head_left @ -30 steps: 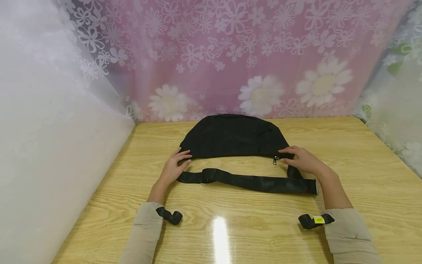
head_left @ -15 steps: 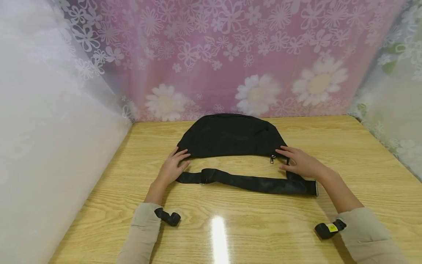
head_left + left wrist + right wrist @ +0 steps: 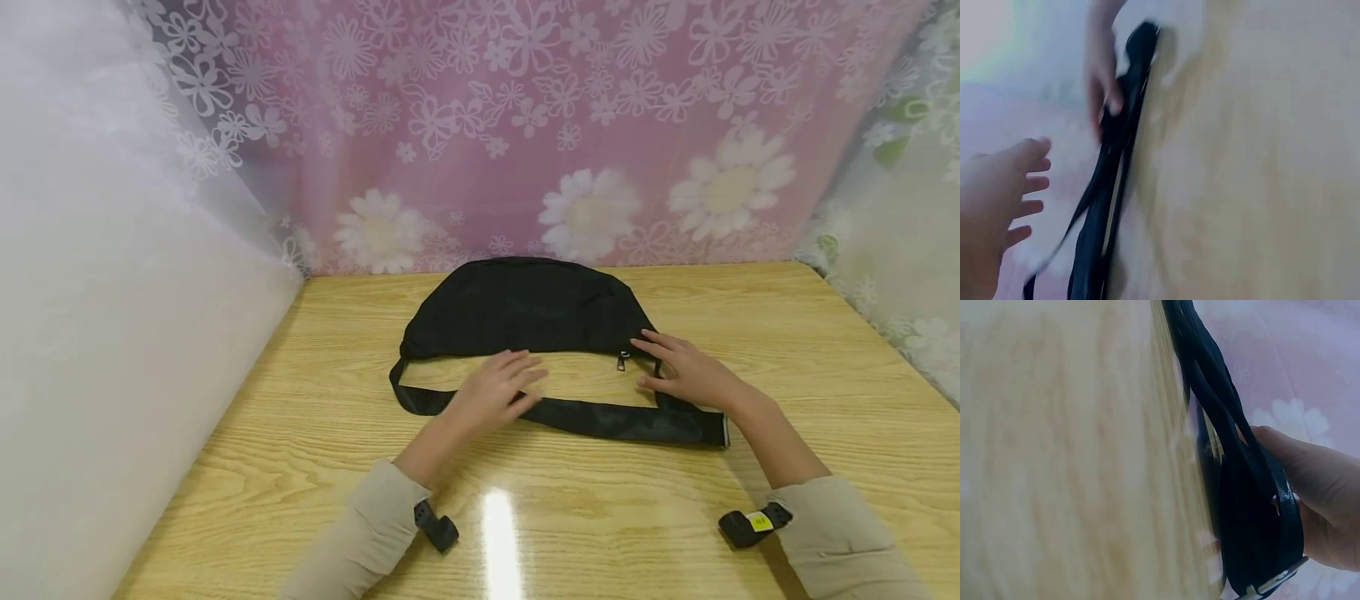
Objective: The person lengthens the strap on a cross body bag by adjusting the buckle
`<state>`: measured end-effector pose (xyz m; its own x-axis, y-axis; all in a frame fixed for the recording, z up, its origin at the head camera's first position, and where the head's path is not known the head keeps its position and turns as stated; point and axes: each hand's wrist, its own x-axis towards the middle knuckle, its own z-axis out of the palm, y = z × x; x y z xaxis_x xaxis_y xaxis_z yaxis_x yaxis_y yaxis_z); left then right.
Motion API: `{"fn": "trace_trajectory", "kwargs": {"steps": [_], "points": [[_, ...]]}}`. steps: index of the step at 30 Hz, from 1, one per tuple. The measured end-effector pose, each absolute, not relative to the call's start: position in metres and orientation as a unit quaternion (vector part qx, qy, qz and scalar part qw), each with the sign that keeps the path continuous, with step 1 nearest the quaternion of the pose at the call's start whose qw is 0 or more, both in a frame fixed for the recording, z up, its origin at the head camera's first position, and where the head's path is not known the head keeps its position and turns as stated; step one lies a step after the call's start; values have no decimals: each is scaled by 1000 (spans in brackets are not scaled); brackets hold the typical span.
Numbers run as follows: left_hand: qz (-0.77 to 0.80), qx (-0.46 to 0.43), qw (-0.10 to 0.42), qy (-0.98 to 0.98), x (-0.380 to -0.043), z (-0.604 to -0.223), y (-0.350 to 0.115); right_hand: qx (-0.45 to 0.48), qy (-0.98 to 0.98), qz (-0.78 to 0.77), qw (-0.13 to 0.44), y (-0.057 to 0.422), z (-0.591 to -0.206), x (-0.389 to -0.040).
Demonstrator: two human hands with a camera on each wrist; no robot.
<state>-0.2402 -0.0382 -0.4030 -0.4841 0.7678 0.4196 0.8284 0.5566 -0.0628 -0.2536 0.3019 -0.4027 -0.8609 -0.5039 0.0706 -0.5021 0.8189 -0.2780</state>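
A black waist bag (image 3: 528, 308) lies flat at the back of the table, its curved edge away from me. Its black strap (image 3: 607, 419) loops across in front, with a metal buckle (image 3: 725, 430) at the right end. My left hand (image 3: 491, 392) is over the strap near the middle, fingers spread and holding nothing. The left wrist view shows that hand (image 3: 991, 194) apart from the bag. My right hand (image 3: 690, 372) rests its extended fingertips on the bag's right corner, beside a zipper pull (image 3: 621, 362). In the right wrist view the strap (image 3: 1235, 506) partly hides its fingers.
The wooden table (image 3: 585, 517) ends at a pink flowered curtain (image 3: 480, 167) close behind the bag. White sheeting (image 3: 135, 275) stands along the left side, and a flowered curtain (image 3: 900, 217) along the right. Black camera mounts (image 3: 742, 528) stick out from both sleeves.
My left hand has let go of the bag's left corner and moved right, over the strap. My right forearm has swung slightly outward, its fingertips staying at the right corner.
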Motion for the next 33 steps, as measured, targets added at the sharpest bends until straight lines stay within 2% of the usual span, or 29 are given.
{"fn": "trace_trajectory", "kwargs": {"steps": [5,9,17,26,33], "points": [[-1,-524,111,-844,-225,-411,8,-265,954,-141,-5,300,-403,-250],[25,-527,73,-847,-226,-422,18,-267,953,-145,-6,298,-402,-244],[-32,-535,116,-836,-235,-436,1,-282,948,-148,-17,295,-398,-233],[-62,-505,137,-850,-244,-430,-40,-338,925,-172,1,285,-393,-228],[-97,-486,150,-856,-250,-431,-75,-334,929,-162,3,281,-396,-230]]}}
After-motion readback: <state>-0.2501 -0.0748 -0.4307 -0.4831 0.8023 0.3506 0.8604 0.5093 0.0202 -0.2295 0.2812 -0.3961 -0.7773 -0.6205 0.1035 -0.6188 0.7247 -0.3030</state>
